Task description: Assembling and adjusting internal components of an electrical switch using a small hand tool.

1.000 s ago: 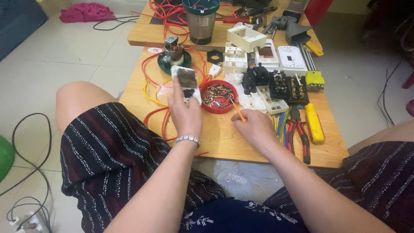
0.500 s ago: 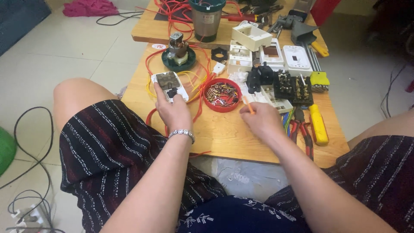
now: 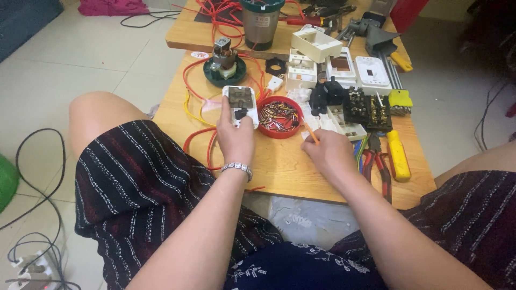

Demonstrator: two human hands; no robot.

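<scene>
Left hand [image 3: 235, 137]: was raised over the near edge of the table, fingers curled shut around a small white switch unit, thumb along its left side; a beaded silver bracelet [image 3: 237, 168] sat on the wrist.
Switch unit [image 3: 240, 103]: was held upright above the tabletop, its open face with dark inner parts turned toward the camera, just left of the red bowl.
Right hand [image 3: 328, 154]: rested low on the table to the right of the left hand, fingers pinched closed on a thin orange-handled screwdriver.
Screwdriver [image 3: 310, 132]: slanted up and to the left out of the fingers, its tip pointing toward the red bowl; whether the tip touched anything could not be told.
Red bowl [image 3: 278, 117]: sat between the two hands, slightly farther off, filled with small screws and metal bits.
Near right: red-handled pliers [image 3: 377, 160] and a yellow-handled tool [image 3: 398, 154] lay side by side beside the right hand.
Far right: black terminal blocks [image 3: 367, 107] and white switch housings [image 3: 315, 45] were spread across the table.
Far left: a small motor on a green base [image 3: 226, 65], ringed by loops of orange wire [image 3: 196, 104].
Wooden table [image 3: 290, 169]: low, between the person's knees.
</scene>
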